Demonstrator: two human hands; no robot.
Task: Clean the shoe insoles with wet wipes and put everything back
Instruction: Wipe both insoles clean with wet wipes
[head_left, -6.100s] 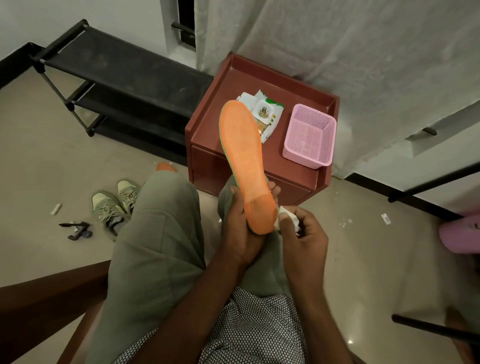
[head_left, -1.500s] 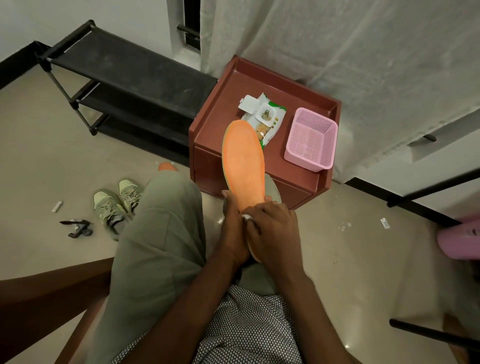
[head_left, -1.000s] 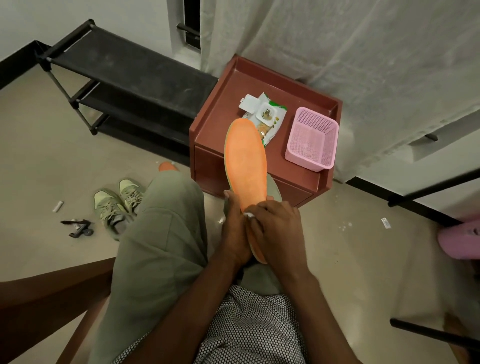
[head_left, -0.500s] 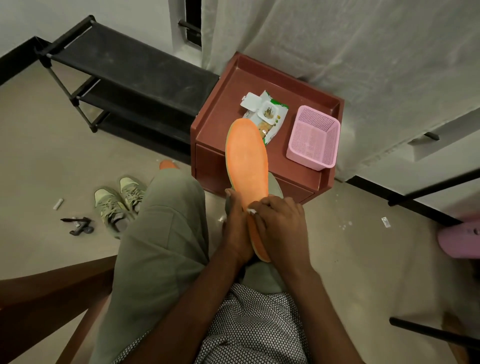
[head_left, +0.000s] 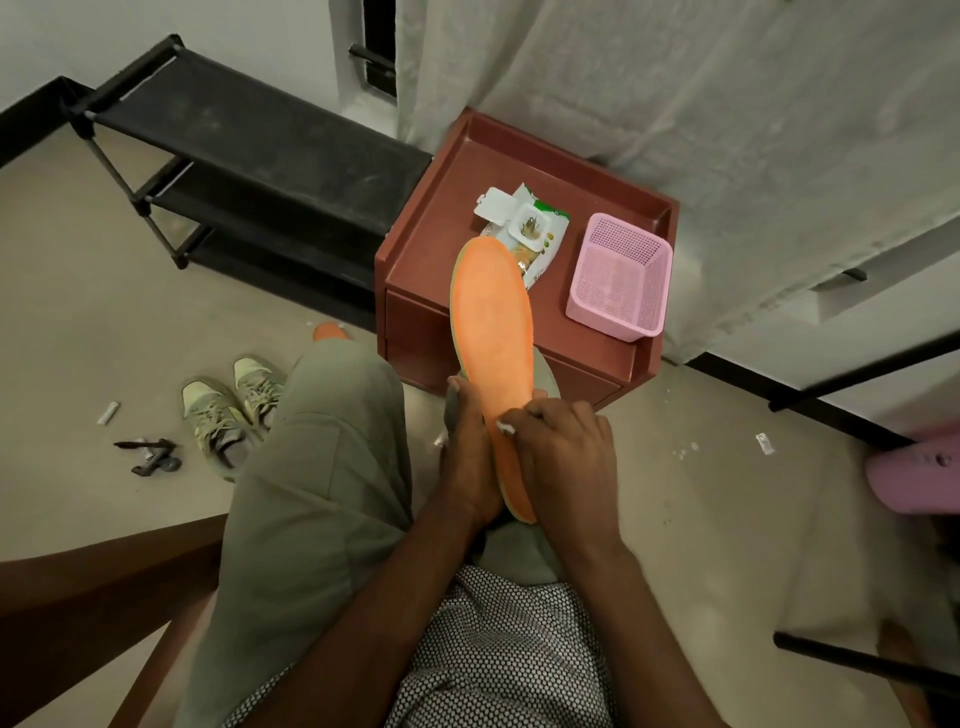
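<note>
Risk, insole (head_left: 493, 332): I hold it tilted over my knee, toe end out above the desk (head_left: 441, 218). My left grip (head_left: 467, 462) curls round its heel edge only; a hard stroke could bend it or lever it loose onto the floor.

Risk, wipe (head_left: 505, 427): my right grip (head_left: 561, 457) pinches it against the heel area, only a white corner showing. It may bunch up and smear rather than clean.

Basket (head_left: 618, 275), pink, on desk: looks empty.

Wipes pack (head_left: 524, 228), on desk: flap open; remaining wipes may dry out.
</note>
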